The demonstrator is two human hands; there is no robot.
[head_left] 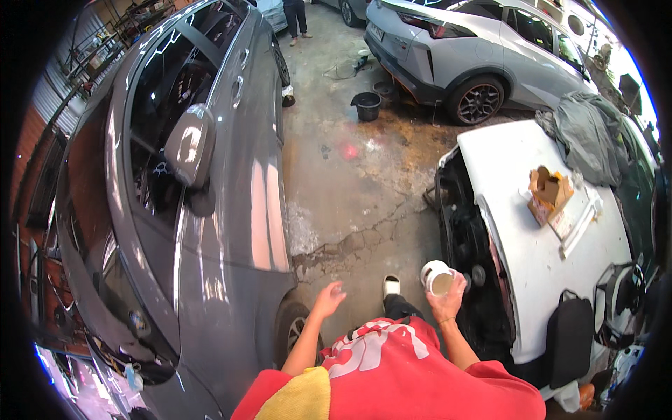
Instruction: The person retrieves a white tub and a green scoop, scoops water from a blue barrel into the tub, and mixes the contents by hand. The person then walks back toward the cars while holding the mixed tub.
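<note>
My right hand (446,301) is closed around a small white tub (434,267), gripping its near side. The tub's round mouth faces up toward me, and its inside looks beige. To the left, my left hand (327,301) hangs in the air beside the front wheel of a dark grey car (234,266). Motion smears its fingers, and a faint greyish patch shows at their tips, so whether it holds anything cannot be made out. Over my left shoulder lies a yellow cloth (297,399).
On my right, a white car's hood (514,182) carries an open cardboard box (548,196) and a grey cover (591,133). Ahead, a black bucket (367,106) stands on the cracked concrete floor (343,189) near a silver car (462,63). Another person's legs (297,17) show far off.
</note>
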